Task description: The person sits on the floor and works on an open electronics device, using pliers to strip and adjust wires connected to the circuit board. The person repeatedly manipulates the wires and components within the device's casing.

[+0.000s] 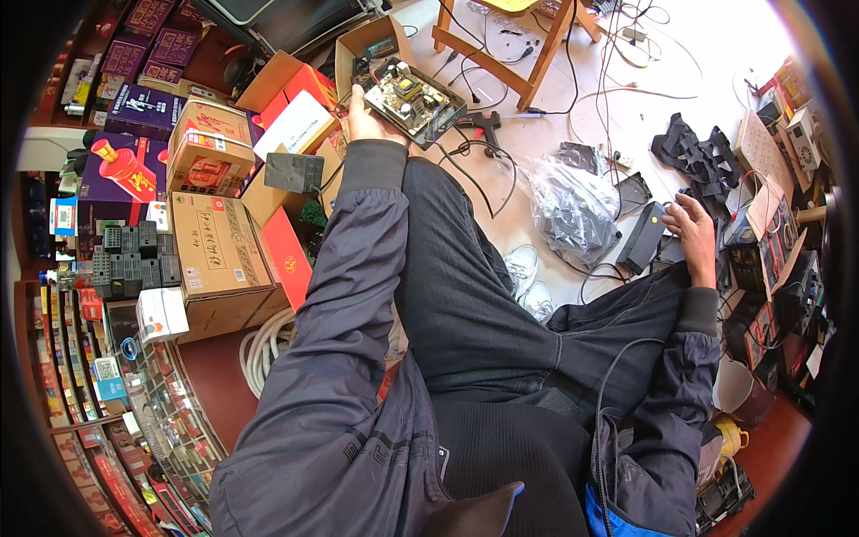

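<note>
My left hand (369,120) grips the edge of a black plastic case whose exposed circuit board (410,97) faces up, showing a yellow-wrapped transformer and other parts. It is held out beyond my left knee, above an open cardboard box. My right hand (691,225) hovers by my right knee with its fingers half bent and apart; I see nothing held in it. Close to its fingertips lies a long black adapter-like box (642,238). A clear plastic bag (573,208) with dark things inside lies left of that box. Beyond the circuit board sits a black and red power tool (484,131).
Cardboard cartons (224,234) and a grey block (293,172) crowd my left, beside shelves of goods. A wooden stool (501,67) stands ahead. Cables (617,89) and black straps (700,154) litter the floor. Electronic parts are piled at right.
</note>
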`<control>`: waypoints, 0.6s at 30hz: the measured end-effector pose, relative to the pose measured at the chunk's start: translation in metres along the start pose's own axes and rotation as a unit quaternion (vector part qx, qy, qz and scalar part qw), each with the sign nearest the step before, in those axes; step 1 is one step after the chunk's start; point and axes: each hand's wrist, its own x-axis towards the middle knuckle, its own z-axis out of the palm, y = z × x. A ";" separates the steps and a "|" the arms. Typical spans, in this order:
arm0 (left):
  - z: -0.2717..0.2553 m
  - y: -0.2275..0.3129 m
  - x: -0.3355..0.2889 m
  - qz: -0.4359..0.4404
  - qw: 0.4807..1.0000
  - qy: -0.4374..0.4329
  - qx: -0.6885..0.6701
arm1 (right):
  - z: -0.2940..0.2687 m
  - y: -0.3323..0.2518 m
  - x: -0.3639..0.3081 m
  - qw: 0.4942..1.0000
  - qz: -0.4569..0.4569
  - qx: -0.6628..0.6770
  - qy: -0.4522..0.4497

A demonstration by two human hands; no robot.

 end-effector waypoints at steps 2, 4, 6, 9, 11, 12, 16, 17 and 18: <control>0.001 0.000 -0.001 0.002 1.000 0.003 0.004 | 0.000 0.000 0.000 1.000 -0.004 0.004 -0.001; 0.001 0.000 -0.001 0.002 1.000 0.005 0.008 | 0.000 0.000 0.000 1.000 -0.002 -0.003 0.000; 0.001 0.000 -0.001 0.002 1.000 0.006 0.011 | 0.000 -0.001 -0.001 1.000 -0.002 -0.004 -0.001; 0.001 0.000 -0.001 0.003 1.000 -0.001 0.009 | 0.000 -0.001 -0.001 1.000 -0.001 -0.004 0.000; 0.002 -0.001 -0.001 0.012 1.000 -0.001 0.010 | 0.000 -0.002 -0.001 1.000 -0.003 0.003 -0.002; 0.002 -0.001 -0.002 0.015 1.000 0.000 0.009 | 0.000 -0.002 -0.001 1.000 0.000 -0.003 0.001; 0.004 -0.001 -0.004 0.015 1.000 -0.001 0.010 | 0.000 -0.001 -0.001 1.000 -0.002 -0.003 0.001; 0.004 -0.001 -0.005 0.015 1.000 0.001 0.011 | 0.000 -0.001 -0.001 1.000 -0.004 0.003 0.000; 0.005 -0.001 -0.005 0.016 1.000 0.002 0.013 | 0.000 -0.001 -0.001 1.000 -0.003 -0.003 0.002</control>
